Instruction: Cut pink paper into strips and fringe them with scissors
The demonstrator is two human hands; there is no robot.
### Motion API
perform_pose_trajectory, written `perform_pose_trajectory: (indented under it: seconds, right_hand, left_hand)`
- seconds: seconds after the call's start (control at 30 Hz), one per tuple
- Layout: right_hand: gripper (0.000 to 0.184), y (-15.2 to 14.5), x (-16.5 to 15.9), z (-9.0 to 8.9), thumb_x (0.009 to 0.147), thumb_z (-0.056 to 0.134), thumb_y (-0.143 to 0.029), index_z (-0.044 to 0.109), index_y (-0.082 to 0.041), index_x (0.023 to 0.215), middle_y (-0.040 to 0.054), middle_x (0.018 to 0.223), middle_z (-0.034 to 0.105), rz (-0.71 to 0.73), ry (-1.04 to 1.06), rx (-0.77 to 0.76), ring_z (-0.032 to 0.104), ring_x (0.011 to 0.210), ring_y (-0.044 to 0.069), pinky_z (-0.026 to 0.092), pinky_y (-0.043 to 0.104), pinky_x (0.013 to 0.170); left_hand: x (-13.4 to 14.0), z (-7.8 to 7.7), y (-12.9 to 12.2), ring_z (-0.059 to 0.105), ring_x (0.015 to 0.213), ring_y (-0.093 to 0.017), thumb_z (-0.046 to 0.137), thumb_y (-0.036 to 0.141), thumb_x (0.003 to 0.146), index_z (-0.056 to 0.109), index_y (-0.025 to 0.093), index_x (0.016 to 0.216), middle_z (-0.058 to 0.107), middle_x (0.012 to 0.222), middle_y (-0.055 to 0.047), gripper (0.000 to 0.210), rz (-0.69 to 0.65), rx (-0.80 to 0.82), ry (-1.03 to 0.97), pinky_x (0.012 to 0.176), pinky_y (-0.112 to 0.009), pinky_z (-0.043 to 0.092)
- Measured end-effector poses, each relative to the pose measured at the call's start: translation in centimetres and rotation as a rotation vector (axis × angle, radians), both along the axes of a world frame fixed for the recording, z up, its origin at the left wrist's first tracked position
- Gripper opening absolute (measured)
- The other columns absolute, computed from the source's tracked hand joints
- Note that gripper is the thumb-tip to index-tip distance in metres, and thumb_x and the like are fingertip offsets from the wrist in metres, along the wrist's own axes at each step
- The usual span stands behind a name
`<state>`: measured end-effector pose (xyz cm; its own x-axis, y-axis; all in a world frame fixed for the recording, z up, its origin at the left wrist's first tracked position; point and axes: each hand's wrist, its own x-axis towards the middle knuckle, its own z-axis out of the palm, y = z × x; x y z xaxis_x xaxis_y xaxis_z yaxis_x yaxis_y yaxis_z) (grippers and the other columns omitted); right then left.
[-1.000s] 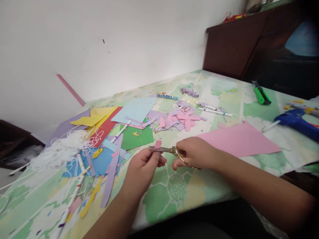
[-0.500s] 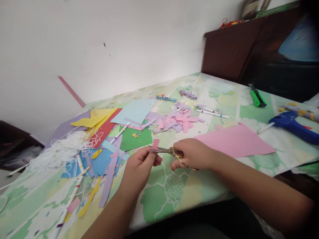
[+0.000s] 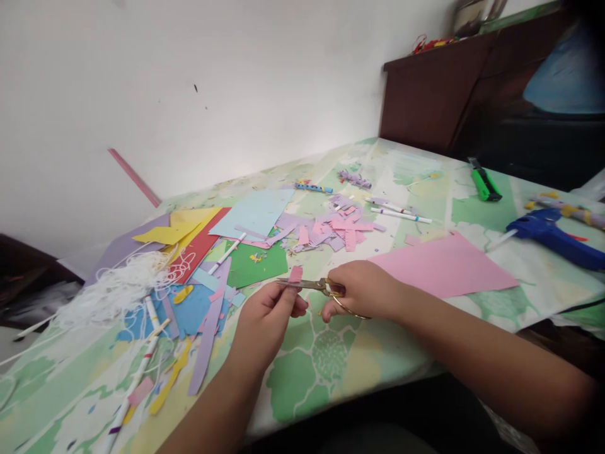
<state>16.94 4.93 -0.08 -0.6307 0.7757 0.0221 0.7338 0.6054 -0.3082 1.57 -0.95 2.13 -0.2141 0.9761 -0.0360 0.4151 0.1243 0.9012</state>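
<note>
The scissors (image 3: 326,287) are held over the patterned worktop (image 3: 340,372), whose near edge is seen between them and the person's lap. Room is left on that near side, where only the worktop's green and white pattern is shown below the scissors. On the far side, well beyond the scissors, the worktop is bounded by a white wall (image 3: 236,94). The scissors are closely bordered beyond by pink and lilac scraps (image 3: 331,230) and a green sheet (image 3: 259,261); to their right a pink sheet (image 3: 449,265) is laid, with a glue gun (image 3: 543,233) farther right. To their left, white string (image 3: 118,287) is heaped over coloured paper.

Little is changed from half a second earlier: the scissors and strip are gripped by the same hands, and the sheets and scraps are left as they lay. The strip is tilted slightly differently.

The strip (image 3: 296,273), small and pink, is stood up at the blades of the scissors, its lower end pinched between thumb and fingers of the left hand (image 3: 262,318). The scissors' gold handles are grasped by the right hand (image 3: 362,287), the blades pointed leftward; whether they are parted cannot be told.
</note>
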Motion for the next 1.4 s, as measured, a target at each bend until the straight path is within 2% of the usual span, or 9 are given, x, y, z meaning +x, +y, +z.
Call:
perform_pose_trajectory:
  seconds: [0.2,0.37,0.6,0.87,1.1,1.27,1.4]
  right_hand:
    - [0.053,-0.23,0.11,0.20,0.052,0.039,-0.070,0.047,-0.019,0.062,-0.0010,0.056,0.050,0.026,0.041,-0.018,0.040,0.048,0.010,0.021,0.019,0.042]
    - [0.052,-0.24,0.00,-0.05,0.053,0.039,-0.069,0.046,-0.018,0.059,-0.0013,0.052,0.048,0.049,0.044,0.000,0.038,0.047,0.010,0.021,0.020,0.042]
    - [0.054,-0.14,-0.12,-0.19,0.052,0.038,-0.070,0.047,-0.018,0.062,-0.0003,0.056,0.051,0.043,0.046,0.007,0.041,0.050,0.011,0.022,0.020,0.042]
    - [0.056,0.13,-0.09,-0.26,0.052,0.035,-0.072,0.047,-0.018,0.059,0.0000,0.052,0.049,0.018,0.025,0.023,0.039,0.047,0.010,0.022,0.020,0.042]
    - [0.053,-0.02,-0.11,-0.12,0.052,0.038,-0.070,0.045,-0.018,0.055,-0.0015,0.050,0.047,0.008,0.060,0.003,0.037,0.045,0.009,0.021,0.019,0.042]
    - [0.053,-0.02,-0.16,0.04,0.052,0.038,-0.070,0.046,-0.018,0.055,-0.0014,0.050,0.047,-0.007,0.052,0.009,0.036,0.046,0.009,0.021,0.020,0.042]
    - [0.054,0.05,-0.01,-0.12,0.053,0.037,-0.070,0.047,-0.018,0.057,-0.0011,0.052,0.048,0.002,0.062,-0.022,0.035,0.046,0.009,0.020,0.020,0.042]
  left_hand:
    - [-0.08,0.28,-0.14,0.045,0.037,-0.006,0.045,0.029,0.068,0.056,0.017,0.067,0.058,0.054,0.002,0.016,0.047,-0.020,-0.023,0.031,-0.016,0.030]
    - [-0.13,0.00,-0.21,0.048,0.040,-0.006,0.045,0.026,0.069,0.055,0.016,0.061,0.059,0.056,0.001,0.016,-0.010,-0.016,-0.013,0.031,-0.016,0.029]
    - [0.03,0.05,-0.21,0.055,0.050,-0.010,0.046,0.028,0.068,0.055,0.017,0.059,0.060,0.057,0.000,0.017,-0.010,0.014,-0.008,0.037,-0.017,0.036]
    - [0.04,0.69,-0.25,0.055,0.048,-0.011,0.049,0.032,0.066,0.058,0.016,0.062,0.062,0.059,-0.001,0.018,-0.026,-0.045,0.006,0.037,-0.018,0.037]
    - [-0.23,0.52,-0.09,0.058,0.056,-0.013,0.050,0.033,0.066,0.058,0.015,0.069,0.062,0.063,-0.002,0.020,-0.056,-0.062,-0.102,0.037,-0.018,0.037]
    - [-0.51,0.64,0.03,0.058,0.058,-0.014,0.050,0.035,0.065,0.058,0.015,0.068,0.063,0.064,-0.003,0.022,-0.098,-0.071,-0.095,0.047,-0.021,0.042]
    - [-0.76,0.78,0.16,0.058,0.058,-0.013,0.050,0.036,0.065,0.058,0.016,0.068,0.063,0.064,-0.002,0.021,-0.103,-0.089,-0.080,0.047,-0.021,0.041]
